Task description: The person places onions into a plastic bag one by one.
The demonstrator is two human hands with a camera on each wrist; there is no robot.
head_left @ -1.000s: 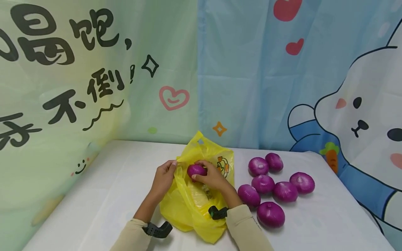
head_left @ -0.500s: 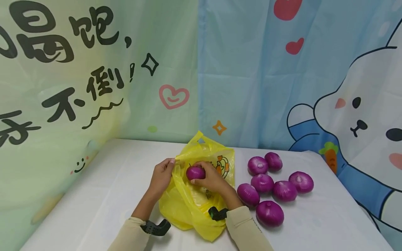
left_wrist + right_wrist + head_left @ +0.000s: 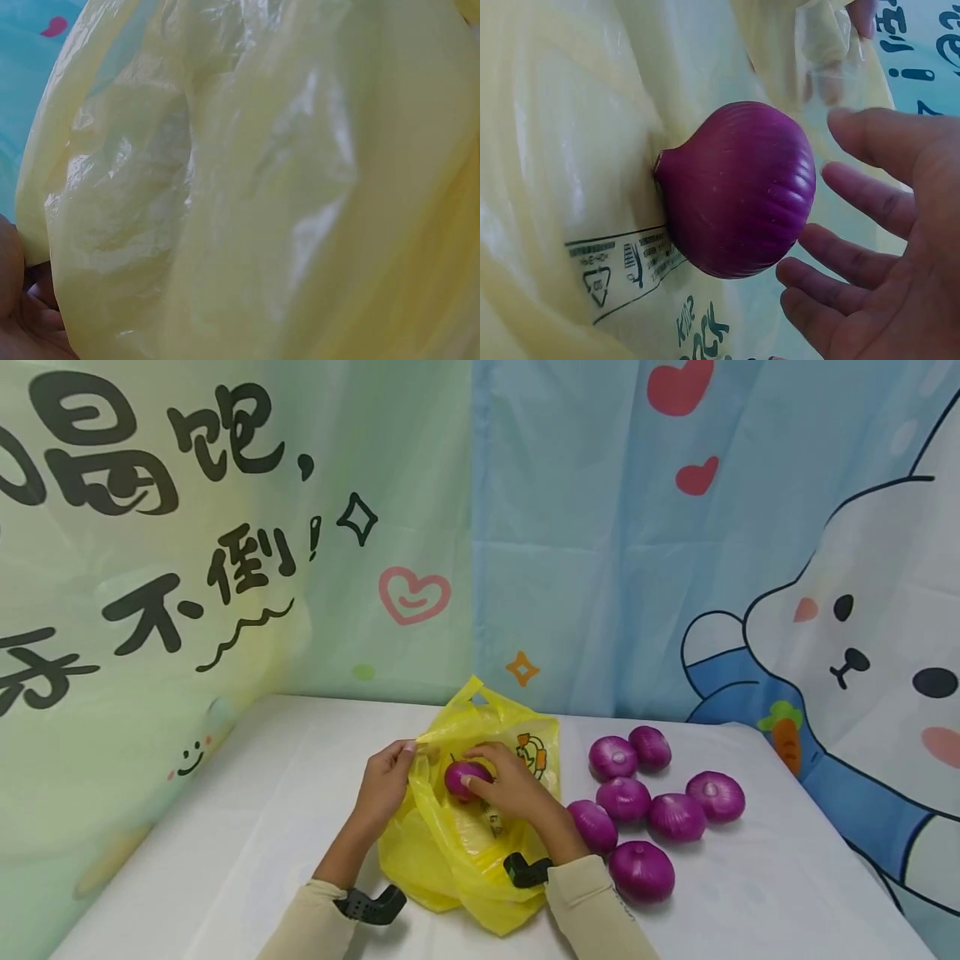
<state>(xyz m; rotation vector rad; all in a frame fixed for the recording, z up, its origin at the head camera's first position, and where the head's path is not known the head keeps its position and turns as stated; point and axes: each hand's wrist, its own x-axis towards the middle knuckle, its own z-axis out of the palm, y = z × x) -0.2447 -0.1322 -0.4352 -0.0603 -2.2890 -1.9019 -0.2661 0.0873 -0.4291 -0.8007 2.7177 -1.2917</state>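
In the head view, a yellow plastic bag (image 3: 442, 860) lies on the table. My left hand (image 3: 384, 785) pinches the left edge of its mouth, and the bag's film (image 3: 240, 195) fills most of the left wrist view. Inside the opening is a purple onion (image 3: 459, 779). My right hand (image 3: 517, 787) reaches into the bag beside it. The right wrist view shows this onion (image 3: 739, 191) resting against the bag's printed film, its stem end pointing left. There the fingers of my right hand (image 3: 885, 225) are spread, their tips at the onion's right side.
Several more purple onions (image 3: 625, 799) lie grouped on the white-covered table (image 3: 285, 777), right of the bag. The nearest of them (image 3: 642, 872) sits close to my right sleeve. A printed cloth backdrop (image 3: 555, 527) hangs behind the table.
The right hand brought the onion slightly left and down in the bag; its fingers have now loosened and come away from it. The left hand keeps hold of the bag's edge.
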